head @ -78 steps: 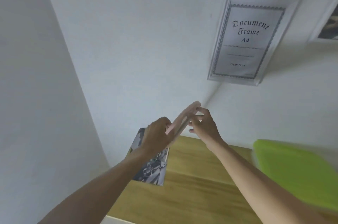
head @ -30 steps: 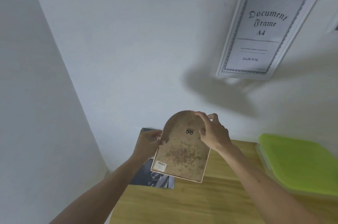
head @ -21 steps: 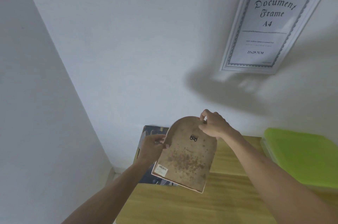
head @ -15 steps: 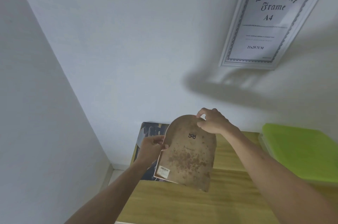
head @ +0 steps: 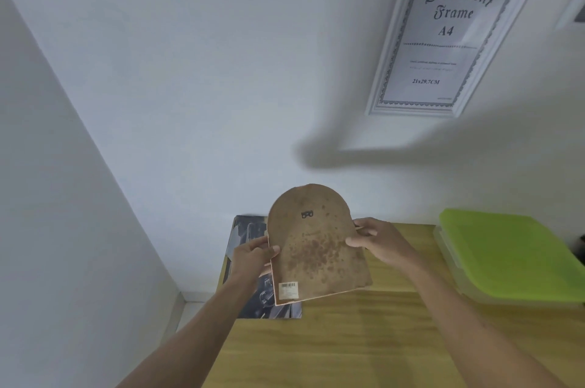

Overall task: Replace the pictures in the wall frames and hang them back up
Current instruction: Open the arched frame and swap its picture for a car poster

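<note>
I hold an arched picture frame [head: 313,248] with its brown, stained back facing me, above the wooden table [head: 364,343]. A small black hanger sits near its rounded top and a barcode sticker near its lower left corner. My left hand [head: 253,256] grips its left edge and my right hand [head: 375,240] grips its right edge. A dark black-and-white picture [head: 250,261] lies on the table's far left corner, partly hidden behind the frame and my left hand. On the wall at upper right hangs a white frame [head: 449,29] with a sheet reading "Document Frame A4".
A lime-green lidded box [head: 506,254] lies on the table at the right. A corner of another frame [head: 574,7] shows at the right edge of the wall. The left wall meets the back wall beside the table's left edge.
My right hand has slid from the frame's rounded top down to its right edge. The frame has turned more upright and square to me, with my left hand still on the left edge.
</note>
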Available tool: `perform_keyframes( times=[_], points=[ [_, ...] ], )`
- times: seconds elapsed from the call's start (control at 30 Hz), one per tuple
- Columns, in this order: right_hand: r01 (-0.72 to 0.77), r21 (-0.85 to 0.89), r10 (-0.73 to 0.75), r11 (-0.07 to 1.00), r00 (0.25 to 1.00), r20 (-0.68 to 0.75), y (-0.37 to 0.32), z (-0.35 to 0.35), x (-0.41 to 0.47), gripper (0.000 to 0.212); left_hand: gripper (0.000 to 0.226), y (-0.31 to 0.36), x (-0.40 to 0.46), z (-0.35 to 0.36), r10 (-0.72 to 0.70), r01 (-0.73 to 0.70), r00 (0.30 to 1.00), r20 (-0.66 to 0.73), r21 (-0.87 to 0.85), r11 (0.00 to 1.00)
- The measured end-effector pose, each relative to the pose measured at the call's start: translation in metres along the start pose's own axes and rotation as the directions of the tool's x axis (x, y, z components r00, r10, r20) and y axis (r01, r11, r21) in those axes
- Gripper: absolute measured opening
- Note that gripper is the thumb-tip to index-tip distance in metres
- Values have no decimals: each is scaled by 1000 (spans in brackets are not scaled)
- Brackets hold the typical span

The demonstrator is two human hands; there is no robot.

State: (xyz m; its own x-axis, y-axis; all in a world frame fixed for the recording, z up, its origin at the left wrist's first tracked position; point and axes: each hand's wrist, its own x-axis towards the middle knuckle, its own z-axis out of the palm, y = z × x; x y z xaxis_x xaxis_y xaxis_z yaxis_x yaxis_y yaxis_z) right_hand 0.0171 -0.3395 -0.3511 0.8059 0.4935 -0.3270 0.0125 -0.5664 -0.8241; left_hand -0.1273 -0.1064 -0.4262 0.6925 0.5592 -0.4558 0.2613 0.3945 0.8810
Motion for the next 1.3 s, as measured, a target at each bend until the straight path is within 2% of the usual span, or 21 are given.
perform_keyframes(
  times=[0.1,0.2,0.3,0.4,0.6,0.73,0.83,0.97,1.2,1.3],
  points=[
    [-53,154,62,987,997,-55,21,4,-3,30,44,-4,1,3,0,0,999,34,-3,1000],
    [-144,313,173,939,982,-69,37,4,-3,27,62,-9,0,4,25,-23,994,103,-19,1000],
    [-201,405,244,892,968,-57,51,-2,-1,28,69,-11,-1,3,17,-13,986,169,-21,1000],
    [-226,432,270,873,962,-43,60,-5,-1,29,72,-12,-1,3,8,-10,980,198,9,1000],
    [-212,511,309,833,944,-113,82,-7,0,38,67,-17,7,5,-32,26,989,142,43,999],
    [-210,544,342,812,927,-152,110,-14,1,48,42,-23,14,10,-63,49,990,124,108,993],
    [-207,572,374,793,908,-189,126,-22,3,49,38,-27,20,17,-74,58,990,123,133,989],
    [-206,595,414,777,879,-237,143,-44,10,49,58,-27,26,32,-99,86,991,88,142,986],
    [-252,530,483,810,799,-358,185,-95,26,52,63,-29,37,42,-116,105,992,43,196,975],
    [-281,502,494,818,789,-364,199,-109,34,53,65,-36,39,43,-115,119,993,-29,191,974]
  ],
)
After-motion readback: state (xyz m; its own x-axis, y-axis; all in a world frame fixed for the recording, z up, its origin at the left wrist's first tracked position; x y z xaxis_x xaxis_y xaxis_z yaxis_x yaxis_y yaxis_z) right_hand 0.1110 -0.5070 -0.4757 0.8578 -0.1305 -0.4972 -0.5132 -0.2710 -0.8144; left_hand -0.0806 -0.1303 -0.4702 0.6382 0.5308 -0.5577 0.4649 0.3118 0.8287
